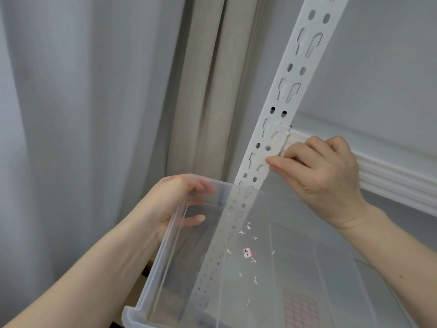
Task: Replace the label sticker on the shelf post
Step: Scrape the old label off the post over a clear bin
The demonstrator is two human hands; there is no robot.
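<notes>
A white slotted shelf post [287, 91] runs from the upper right down behind a clear plastic bin [165, 268]. My right hand [324, 171] is at the post's right edge, fingers curled, fingertips scraping at a peeling white sticker remnant [285, 140]. My left hand [175, 204] grips the bin's far left rim, thumb inside, holding it up under the work spot. Torn label scraps lie in the bin, among them a red-and-white piece [247, 252] and several small white bits.
Grey curtain [71, 114] hangs on the left, a beige curtain [208, 91] beside the post. A white wall moulding [390, 171] runs behind my right hand. A pink gridded item [300, 311] shows through the bin bottom.
</notes>
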